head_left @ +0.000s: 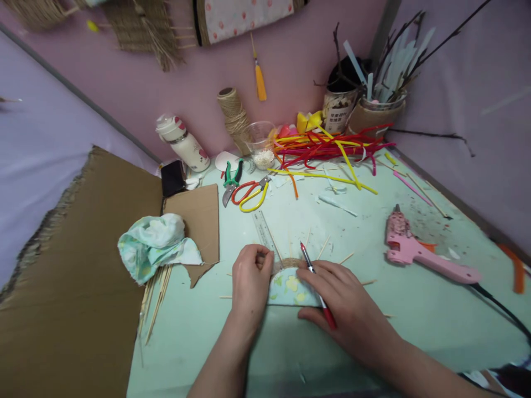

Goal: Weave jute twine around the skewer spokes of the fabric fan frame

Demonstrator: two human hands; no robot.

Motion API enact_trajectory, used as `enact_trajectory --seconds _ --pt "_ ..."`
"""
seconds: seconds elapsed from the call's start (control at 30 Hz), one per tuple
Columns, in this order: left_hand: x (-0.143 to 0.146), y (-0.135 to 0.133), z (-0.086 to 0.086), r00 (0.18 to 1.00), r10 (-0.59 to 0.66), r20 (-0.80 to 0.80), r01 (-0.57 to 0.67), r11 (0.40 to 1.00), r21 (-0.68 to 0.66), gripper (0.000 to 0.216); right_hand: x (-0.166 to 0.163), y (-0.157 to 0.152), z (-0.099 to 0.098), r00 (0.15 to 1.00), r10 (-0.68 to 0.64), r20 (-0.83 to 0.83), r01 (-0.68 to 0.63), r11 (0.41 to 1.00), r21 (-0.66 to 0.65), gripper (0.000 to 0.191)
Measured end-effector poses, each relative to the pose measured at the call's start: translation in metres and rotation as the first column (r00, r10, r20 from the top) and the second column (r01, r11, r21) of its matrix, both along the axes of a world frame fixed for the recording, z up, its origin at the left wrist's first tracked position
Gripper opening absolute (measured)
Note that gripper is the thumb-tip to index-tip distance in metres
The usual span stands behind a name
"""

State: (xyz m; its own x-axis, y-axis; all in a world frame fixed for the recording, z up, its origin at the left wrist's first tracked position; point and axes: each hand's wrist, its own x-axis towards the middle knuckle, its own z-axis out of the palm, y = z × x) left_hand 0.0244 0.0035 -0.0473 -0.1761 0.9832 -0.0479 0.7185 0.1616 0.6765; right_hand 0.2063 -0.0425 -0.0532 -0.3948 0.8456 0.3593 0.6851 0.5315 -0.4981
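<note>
Framing the floral piece, head view: here it is, floral piece (289,293) on the pale green table (194,348), straight edge toward the person, right between the hands.
Left hand (251,279): fingers curled in, thumb and forefinger together, right at the ruler's near end; whether they pinch it, I cannot tell.
Ruler (264,231): clear, slanting away from the left hand, its near end by the twine band.
Right hand (338,290): half-curled around the pen, fingers reaching to the fabric's edge, thumb held apart below.
Pen (306,257): slanting across those fingers, narrow red end pointing away, thick red end by the palm.
Twine band (293,262): arching along the far edge of the fabric, thin sticks (323,247) fanning out beyond.
Cutters' corner: red-and-yellow scissors (264,198) just beside the green-handled pruners (233,177).
Right flank: pink glue gun (435,265) lying on its side, cord trailing off.
Left flank: crumpled floral cloth (153,243), partly over the cardboard (203,215).
Back row: pipe cleaners (323,149) in a bright tangle, twine spool (233,113) leaning near the wall.
</note>
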Motion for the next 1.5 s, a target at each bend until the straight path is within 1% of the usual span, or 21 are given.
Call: enact_trajectory --seconds 0.07,0.13,0.17,0.2,0.27,0.33,0.37,0.4,0.43,0.53,0.63,0.73,0.8,0.9,1.1,1.33,1.5 --pt "0.0 0.0 0.0 1.0 -0.002 -0.006 0.002 1.0 0.001 0.012 0.002 0.0 0.005 1.0 0.01 -0.013 -0.01 1.0 -0.002 0.048" --pt "-0.001 0.0 0.0 1.0 -0.005 -0.002 0.005 1.0 0.003 0.011 0.003 0.001 0.013 0.998 0.014 -0.066 -0.014 1.0 0.007 0.056" --pt "-0.001 0.0 -0.001 1.0 -0.005 0.001 0.005 1.0 0.006 0.011 0.002 0.002 0.018 0.993 0.002 -0.116 -0.001 1.0 0.004 0.054" --pt "-0.001 0.0 -0.001 1.0 -0.006 0.002 0.006 1.0 0.01 0.01 0.0 0.004 0.024 0.982 -0.027 -0.186 0.026 1.0 -0.008 0.049" --pt "-0.001 0.0 -0.001 1.0 -0.01 -0.001 0.01 1.0 0.017 0.01 -0.008 0.01 0.035 0.916 -0.125 -0.381 0.099 0.991 -0.086 0.035" --pt "-0.001 0.0 -0.001 1.0 -0.016 -0.009 0.016 1.0 0.025 0.01 -0.02 0.021 0.042 0.803 -0.233 -0.549 0.128 0.967 -0.222 0.028" --pt "-0.001 0.0 -0.002 1.0 -0.018 -0.01 0.018 0.999 0.029 0.009 -0.025 0.028 0.044 0.764 -0.265 -0.588 0.112 0.952 -0.283 0.028" --pt "-0.002 0.0 -0.002 1.0 -0.018 -0.01 0.019 0.999 0.033 0.009 -0.03 0.035 0.043 0.746 -0.293 -0.598 0.11 0.94 -0.323 0.028" --pt "-0.002 0.0 -0.002 1.0 -0.018 -0.008 0.018 0.999 0.037 0.009 -0.034 0.042 0.042 0.754 -0.308 -0.581 0.114 0.931 -0.347 0.028" --pt "-0.002 0.0 -0.003 1.0 -0.02 0.008 0.02 0.999 0.039 0.009 -0.039 0.057 0.032 0.809 -0.333 -0.484 0.171 0.922 -0.348 0.027" --pt "-0.002 0.0 -0.002 1.0 -0.022 0.008 0.022 0.999 0.035 0.008 -0.037 0.061 0.02 0.836 -0.334 -0.435 0.178 0.915 -0.361 0.022" --pt "-0.002 0.001 -0.001 1.0 -0.02 0.003 0.02 1.0 0.023 0.008 -0.034 0.06 0.014 0.845 -0.342 -0.411 0.165 0.898 -0.408 0.021" --pt "-0.002 0.001 -0.001 1.0 -0.018 -0.005 0.018 1.0 0.011 0.008 -0.035 0.059 0.012 0.86 -0.339 -0.381 0.158 0.887 -0.433 0.022" --pt "-0.001 0.0 0.0 1.0 -0.015 -0.014 0.015 1.0 -0.001 0.009 -0.036 0.059 0.011 0.872 -0.334 -0.358 0.159 0.885 -0.438 0.023" --pt "-0.001 0.0 0.001 1.0 -0.016 -0.012 0.016 1.0 -0.002 0.008 -0.037 0.06 0.009 0.87 -0.346 -0.35 0.162 0.873 -0.461 0.023" --pt "-0.001 0.001 0.001 1.0 -0.011 -0.019 0.011 1.0 -0.026 0.009 -0.036 0.06 0.005 0.857 -0.347 -0.38 0.13 0.86 -0.493 0.022" --pt "-0.002 0.001 0.0 1.0 -0.006 -0.022 0.006 1.0 -0.023 0.009 -0.037 0.06 0.006 0.869 -0.359 -0.342 0.142 0.841 -0.522 0.025"
